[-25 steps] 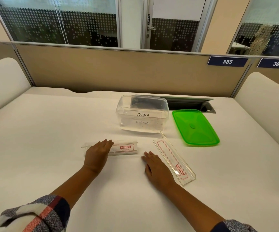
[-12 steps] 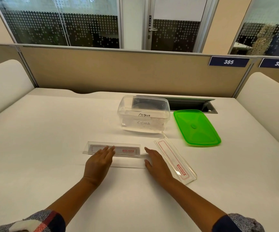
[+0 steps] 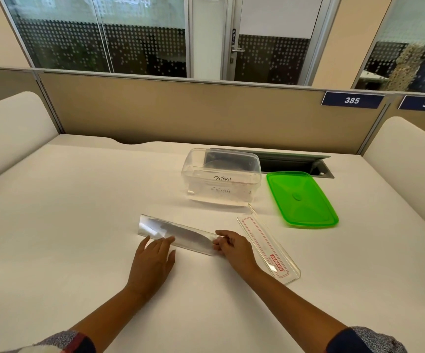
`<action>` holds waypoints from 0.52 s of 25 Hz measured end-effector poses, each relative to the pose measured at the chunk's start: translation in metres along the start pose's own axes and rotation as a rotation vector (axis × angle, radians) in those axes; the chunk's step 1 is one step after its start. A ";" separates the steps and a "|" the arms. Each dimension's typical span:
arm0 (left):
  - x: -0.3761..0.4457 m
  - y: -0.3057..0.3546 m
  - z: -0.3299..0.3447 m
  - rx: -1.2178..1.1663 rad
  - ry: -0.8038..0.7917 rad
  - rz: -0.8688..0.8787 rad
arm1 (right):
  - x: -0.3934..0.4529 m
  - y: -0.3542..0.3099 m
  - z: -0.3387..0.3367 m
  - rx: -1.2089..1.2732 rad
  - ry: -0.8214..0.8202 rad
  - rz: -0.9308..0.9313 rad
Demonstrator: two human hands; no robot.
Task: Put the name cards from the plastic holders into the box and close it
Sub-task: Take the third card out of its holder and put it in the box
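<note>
A clear plastic holder (image 3: 180,234) lies across the white table in front of me. My right hand (image 3: 234,247) pinches its right end. My left hand (image 3: 152,261) lies flat with its fingertips on the holder's near edge. A second clear holder (image 3: 267,244) with a red-bordered card inside lies diagonally to the right of my right hand. Behind them stands the clear box (image 3: 221,178), open, with handwritten cards inside. Its green lid (image 3: 301,198) lies flat to the right of the box.
A beige partition (image 3: 180,113) runs along the table's far edge. A grey cable slot (image 3: 295,161) is sunk into the table behind the box and lid. White padded side panels stand at the left and right edges.
The holder under my hands has been tipped so its glossy clear face shows and the red label is gone from sight. My right hand has closed on its right end.
</note>
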State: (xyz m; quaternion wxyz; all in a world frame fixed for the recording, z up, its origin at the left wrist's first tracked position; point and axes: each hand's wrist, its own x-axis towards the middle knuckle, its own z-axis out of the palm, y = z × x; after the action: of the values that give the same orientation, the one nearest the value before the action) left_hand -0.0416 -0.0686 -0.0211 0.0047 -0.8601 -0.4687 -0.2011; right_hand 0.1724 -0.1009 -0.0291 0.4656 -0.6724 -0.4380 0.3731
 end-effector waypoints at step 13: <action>0.005 0.009 0.007 -0.050 -0.078 0.025 | -0.013 -0.017 0.014 -0.036 -0.301 0.043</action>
State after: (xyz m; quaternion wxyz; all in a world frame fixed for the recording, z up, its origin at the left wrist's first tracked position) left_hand -0.0297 -0.0684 -0.0237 -0.0327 -0.8730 -0.4524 -0.1790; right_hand 0.1508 -0.1059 -0.0157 0.3743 -0.6263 -0.4952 0.4716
